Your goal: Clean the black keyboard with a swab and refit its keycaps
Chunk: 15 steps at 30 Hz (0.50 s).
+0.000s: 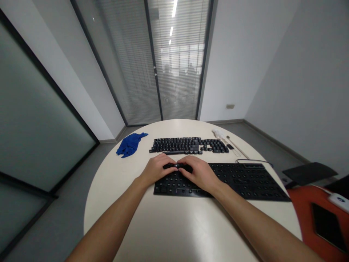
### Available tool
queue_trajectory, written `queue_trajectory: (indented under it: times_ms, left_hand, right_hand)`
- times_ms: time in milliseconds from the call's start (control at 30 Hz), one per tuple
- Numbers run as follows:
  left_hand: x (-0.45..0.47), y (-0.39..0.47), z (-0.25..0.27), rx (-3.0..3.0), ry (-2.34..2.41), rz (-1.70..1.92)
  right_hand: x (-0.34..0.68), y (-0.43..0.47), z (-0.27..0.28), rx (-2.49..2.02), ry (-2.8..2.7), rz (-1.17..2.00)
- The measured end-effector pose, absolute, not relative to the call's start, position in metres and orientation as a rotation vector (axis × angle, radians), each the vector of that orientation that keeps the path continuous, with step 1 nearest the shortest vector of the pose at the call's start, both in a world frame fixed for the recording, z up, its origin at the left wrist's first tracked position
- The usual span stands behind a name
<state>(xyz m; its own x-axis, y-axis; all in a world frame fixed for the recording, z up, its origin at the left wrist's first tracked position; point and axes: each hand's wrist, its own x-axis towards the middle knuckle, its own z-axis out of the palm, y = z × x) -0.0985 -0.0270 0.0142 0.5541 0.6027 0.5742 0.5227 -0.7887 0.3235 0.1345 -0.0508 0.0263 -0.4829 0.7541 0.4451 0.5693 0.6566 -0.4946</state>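
Working L grip [158, 169] & R grip [201, 174], both narrowish, can't tell if pinching anything, at 10 o'clock on kbd base [249, 187], visible sockets bare, w/ keycaps [174, 145] off, laid in rows toward 12 on counter [163, 229].

The keyboard [251, 183] is black, its rows dotted with paler spots; the keys [174, 143] are black too, with small whitish marks. The cable [255, 160] is black. The table [114, 185] is cream, the cloth [131, 145] a solid deep blue. The chair [305, 211] is orange-red, the phone [327, 222] black. Fine horizontal stripes run across the grey blinds [180, 94]; their frame [153, 54] is dark grey. The walls [245, 54] are plain pale grey, the floor [73, 211] darker grey.
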Motion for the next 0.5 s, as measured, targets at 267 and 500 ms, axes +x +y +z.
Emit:
queue_trajectory:
  times_ms: [267,500]
  left_hand:
    - [-0.095,-0.032,0.021,2.601,0.938,1.055]
    - [-0.113,-0.026,0.015,2.554,1.161,0.88]
  right_hand:
    - [0.136,-0.051,0.029,-1.014,-2.242,0.379]
    - [0.131,-0.056,0.03,-0.886,-2.337,0.541]
